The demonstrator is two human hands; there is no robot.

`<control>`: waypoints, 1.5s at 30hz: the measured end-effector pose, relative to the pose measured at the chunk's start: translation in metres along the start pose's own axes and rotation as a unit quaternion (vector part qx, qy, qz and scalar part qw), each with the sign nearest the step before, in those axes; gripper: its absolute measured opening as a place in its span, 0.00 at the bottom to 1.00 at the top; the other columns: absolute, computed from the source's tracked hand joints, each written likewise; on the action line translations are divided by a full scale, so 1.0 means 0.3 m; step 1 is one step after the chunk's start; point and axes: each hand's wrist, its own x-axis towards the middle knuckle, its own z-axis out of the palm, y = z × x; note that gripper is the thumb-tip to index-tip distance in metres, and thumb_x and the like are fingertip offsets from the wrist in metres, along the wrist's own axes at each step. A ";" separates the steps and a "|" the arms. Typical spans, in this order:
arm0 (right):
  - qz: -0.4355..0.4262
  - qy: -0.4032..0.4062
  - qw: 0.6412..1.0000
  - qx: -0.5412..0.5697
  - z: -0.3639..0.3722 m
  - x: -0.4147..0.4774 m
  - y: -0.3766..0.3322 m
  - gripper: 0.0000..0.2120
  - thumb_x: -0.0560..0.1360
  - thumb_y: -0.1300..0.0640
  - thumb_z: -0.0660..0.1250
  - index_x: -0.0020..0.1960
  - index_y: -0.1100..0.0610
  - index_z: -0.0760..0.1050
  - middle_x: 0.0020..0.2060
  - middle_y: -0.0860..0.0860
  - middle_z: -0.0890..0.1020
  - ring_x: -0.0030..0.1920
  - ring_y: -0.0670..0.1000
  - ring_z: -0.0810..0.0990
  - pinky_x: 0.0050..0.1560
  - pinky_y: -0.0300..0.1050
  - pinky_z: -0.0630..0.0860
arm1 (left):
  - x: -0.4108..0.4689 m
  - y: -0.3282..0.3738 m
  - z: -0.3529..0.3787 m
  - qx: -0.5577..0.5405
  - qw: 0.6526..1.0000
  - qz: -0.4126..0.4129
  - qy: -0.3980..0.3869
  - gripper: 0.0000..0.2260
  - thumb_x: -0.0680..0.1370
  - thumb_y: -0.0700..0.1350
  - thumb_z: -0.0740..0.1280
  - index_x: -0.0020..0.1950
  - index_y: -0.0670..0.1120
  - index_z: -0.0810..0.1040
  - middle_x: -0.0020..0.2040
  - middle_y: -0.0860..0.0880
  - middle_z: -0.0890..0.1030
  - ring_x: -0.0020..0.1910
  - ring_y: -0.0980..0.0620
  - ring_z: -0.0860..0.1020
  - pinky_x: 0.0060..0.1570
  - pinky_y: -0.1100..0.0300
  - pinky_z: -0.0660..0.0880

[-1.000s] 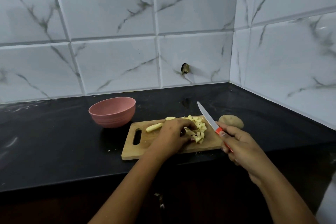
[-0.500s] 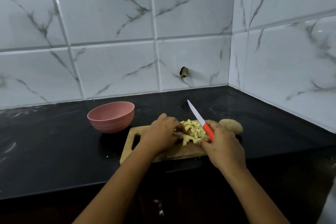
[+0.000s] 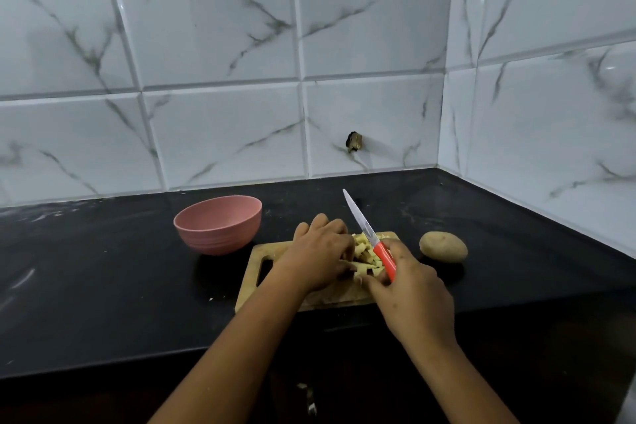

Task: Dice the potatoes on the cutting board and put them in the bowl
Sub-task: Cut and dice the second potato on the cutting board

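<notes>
A wooden cutting board [image 3: 256,280] lies on the black counter, with a pile of pale diced potato pieces [image 3: 363,253] on it. My left hand [image 3: 318,256] cups the pile from the left, fingers curled round the pieces. From the right, my right hand [image 3: 411,299] closes in on the pile while it grips a knife [image 3: 370,237] by its red handle, blade pointing up and away. An empty pink bowl [image 3: 218,224] stands left of the board. One whole unpeeled potato [image 3: 443,247] lies on the counter to the right.
White marble-look tiled walls meet in a corner behind and to the right. The black counter [image 3: 103,286] stretches to the left, and its front edge runs just below the board. A small dark hole [image 3: 354,142] marks the back wall.
My right hand has moved left with the knife onto the pile. My left hand has slid along the board, and the stray pieces have been gathered between both hands.
</notes>
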 end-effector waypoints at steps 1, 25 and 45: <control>0.004 0.001 1.000 -0.011 0.001 0.004 -0.006 0.26 0.75 0.43 0.68 0.69 0.43 0.63 0.47 0.41 0.72 0.43 0.44 0.70 0.34 0.36 0.64 | -0.005 0.002 0.003 0.014 1.000 0.007 0.011 0.10 0.80 0.54 0.61 0.58 0.53 0.75 0.63 0.54 0.69 0.59 0.53 0.63 0.53 0.58 0.59; -0.051 0.034 0.996 -0.065 0.044 0.064 -0.049 0.21 0.76 0.46 0.67 0.66 0.47 0.67 0.49 0.44 0.79 0.43 0.44 0.74 0.33 0.35 0.64 | -0.219 -0.117 0.016 -0.088 0.946 -0.313 0.005 0.17 0.83 0.51 0.49 0.62 0.48 0.73 0.65 0.51 0.67 0.62 0.49 0.63 0.58 0.51 0.61; -0.067 0.056 0.989 0.117 0.098 0.133 -0.039 0.14 0.78 0.55 0.66 0.63 0.53 0.75 0.42 0.49 0.81 0.41 0.48 0.80 0.40 0.44 0.77 | -0.187 -0.121 0.052 -0.049 0.962 -0.251 0.098 0.11 0.82 0.54 0.54 0.55 0.51 0.73 0.52 0.52 0.79 0.51 0.51 0.76 0.46 0.57 0.64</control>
